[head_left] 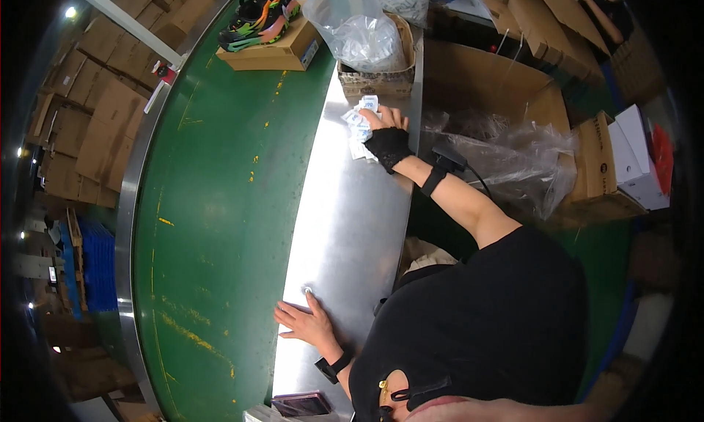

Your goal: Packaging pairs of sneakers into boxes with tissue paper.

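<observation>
My left hand [312, 325] rests on the metal ledge [345, 253] beside the belt, fingers spread and holding nothing. Its thumb tip is by a small pale round spot on the metal. Farther up the ledge, my right hand [389, 129], in a black fingerless glove, lies over a loose pile of small white printed sachets [359, 132]. Its fingers are apart and touch the sachets; part of the pile is hidden under the hand. Just beyond stands an open cardboard box [378, 83] with a clear plastic bag [370, 44] of white contents.
Along the left runs a green conveyor belt [220, 239]; colourful shoes [260, 15] sit on a shoebox [279, 52] at its far end. A dark phone [302, 404] lies near the ledge's lower end. Right of the ledge, a large carton [484, 77] holds clear plastic film [506, 158].
</observation>
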Tool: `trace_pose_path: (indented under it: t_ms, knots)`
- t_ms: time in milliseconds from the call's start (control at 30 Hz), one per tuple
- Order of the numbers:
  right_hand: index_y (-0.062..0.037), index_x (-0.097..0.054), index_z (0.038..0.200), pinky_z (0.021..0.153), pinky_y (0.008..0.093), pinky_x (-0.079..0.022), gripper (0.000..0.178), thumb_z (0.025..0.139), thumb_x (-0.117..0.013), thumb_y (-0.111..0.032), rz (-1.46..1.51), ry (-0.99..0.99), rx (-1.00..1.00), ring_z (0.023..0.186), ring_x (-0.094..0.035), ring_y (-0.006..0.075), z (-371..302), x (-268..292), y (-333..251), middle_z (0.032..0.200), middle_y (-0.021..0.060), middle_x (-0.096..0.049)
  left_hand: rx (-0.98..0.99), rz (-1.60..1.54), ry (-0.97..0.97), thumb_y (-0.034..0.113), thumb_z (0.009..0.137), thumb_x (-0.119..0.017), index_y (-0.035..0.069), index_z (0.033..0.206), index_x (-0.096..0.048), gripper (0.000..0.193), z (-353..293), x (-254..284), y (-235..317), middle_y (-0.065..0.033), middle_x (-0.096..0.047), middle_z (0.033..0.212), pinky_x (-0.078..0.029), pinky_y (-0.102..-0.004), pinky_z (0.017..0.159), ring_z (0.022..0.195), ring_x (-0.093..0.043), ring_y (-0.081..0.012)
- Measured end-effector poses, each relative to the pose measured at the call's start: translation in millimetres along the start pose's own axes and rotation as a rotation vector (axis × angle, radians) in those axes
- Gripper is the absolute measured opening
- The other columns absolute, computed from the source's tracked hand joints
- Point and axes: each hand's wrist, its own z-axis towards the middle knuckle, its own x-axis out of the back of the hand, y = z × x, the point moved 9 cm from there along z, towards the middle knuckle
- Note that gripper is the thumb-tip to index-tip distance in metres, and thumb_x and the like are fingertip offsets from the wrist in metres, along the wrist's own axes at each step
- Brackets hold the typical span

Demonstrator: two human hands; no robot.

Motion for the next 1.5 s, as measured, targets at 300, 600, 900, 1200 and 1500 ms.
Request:
trace_pose_path:
  t_ms: [300, 600, 900, 1200, 1500]
  knots:
    - [-0.0204, -0.021, 0.136, 0.097, 0.0598, -0.008, 0.093, 0.061, -0.067, -0.051, 0.14, -0.396, -0.176, 0.128, -0.009, 0.0413, -7, -13, 15, 0.141, 0.0197, -0.003, -0.011, 0.006, 0.024, 0.051, 0.083, -0.042, -0.002, 0.127, -0.031, 0.069, 0, 1, -1, -0.0198, -0.031, 0.13, -0.015, -0.0655, 0.092, 0.124, -0.026, -0.0312]
    - [-0.0122, -0.035, 0.128, 0.089, 0.0544, -0.024, 0.082, 0.061, -0.068, -0.045, 0.033, -0.1, 0.1, 0.125, -0.016, 0.036, -45, 5, -9, 0.135, 0.0187, -0.018, -0.023, 0.037, 0.029, 0.051, 0.083, -0.042, -0.002, 0.127, -0.031, 0.07, 1, 1, 2, -0.0193, -0.031, 0.13, -0.015, -0.0656, 0.092, 0.124, -0.026, -0.0309]
    - [-0.0081, -0.054, 0.097, 0.085, 0.0439, -0.032, 0.043, 0.059, -0.071, -0.02, -0.115, 0.397, 0.402, 0.102, -0.045, 0.0271, 49, 65, 0, 0.106, 0.009, -0.047, 0.002, -0.013, 0.006, 0.049, 0.083, -0.045, -0.003, 0.126, -0.032, 0.069, 2, 5, 5, -0.0222, -0.031, 0.13, -0.012, -0.0648, 0.094, 0.124, -0.027, -0.0334]
    - [-0.0147, -0.052, 0.065, 0.066, 0.0366, -0.032, 0.015, 0.062, -0.063, -0.024, -0.275, 0.303, 0.529, 0.07, -0.049, 0.0195, 71, 39, 10, 0.066, 0.0014, -0.049, 0.011, -0.005, 0.0, 0.049, 0.083, -0.044, -0.002, 0.127, -0.031, 0.069, -1, 14, 10, -0.0191, -0.031, 0.131, -0.014, -0.0649, 0.093, 0.125, -0.025, -0.0306]
    - [-0.0136, -0.053, 0.073, 0.076, 0.0381, -0.028, 0.016, 0.066, -0.063, -0.024, -0.237, 0.143, 0.59, 0.08, -0.048, 0.02, 112, 29, 48, 0.076, 0.0009, -0.053, 0.009, -0.01, 0.001, 0.05, 0.083, -0.044, -0.002, 0.127, -0.032, 0.069, 2, 15, 13, -0.0193, -0.031, 0.131, -0.013, -0.0651, 0.093, 0.125, -0.026, -0.0312]
